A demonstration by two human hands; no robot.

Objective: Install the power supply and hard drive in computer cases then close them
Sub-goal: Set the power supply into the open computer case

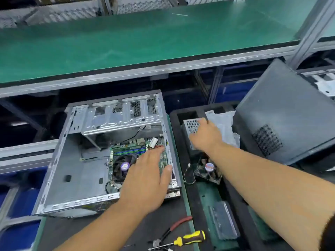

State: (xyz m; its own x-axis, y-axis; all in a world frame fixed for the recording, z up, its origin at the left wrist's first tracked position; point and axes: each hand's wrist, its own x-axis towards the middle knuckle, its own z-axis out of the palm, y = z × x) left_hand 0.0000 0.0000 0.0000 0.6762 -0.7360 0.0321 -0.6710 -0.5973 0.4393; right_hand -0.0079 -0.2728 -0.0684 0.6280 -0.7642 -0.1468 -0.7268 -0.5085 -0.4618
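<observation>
"While the open computer case (108, 156) lay on its side on the dark work mat (145, 230), where were the person's hands?"

"The left hand (146, 180) was spread flat, fingers straight, over the right part of the case's inside. It covered part of the green motherboard (130, 148), just beside the black cooler fan (123, 167), and its thumb lay against the case's right wall. The right hand (205, 135) reached into the black foam tray (190, 196) to the right of the case. Its fingers lay loosely spread on top of the grey power supply (192, 126), touching it; whether they had closed round it could not be told through the blur."

"What else was in that tray?"

"A crumpled white plastic bag (223, 124) lay behind the power supply, and a loose black fan (208, 171) with a round sticker sat nearer the person, under the right forearm. Further forward in the tray lay a flat grey object (222, 220), too blurred to name. A grey side panel (290, 115) with a mesh vent leaned tilted at the tray's right."

"And the tools?"

"A yellow-and-black screwdriver (188, 239) and red-handled pliers (176, 225) lay on the mat near the bottom edge, between the two arms. Behind the case ran a long green shelf (126, 38) on a metal frame"
</observation>
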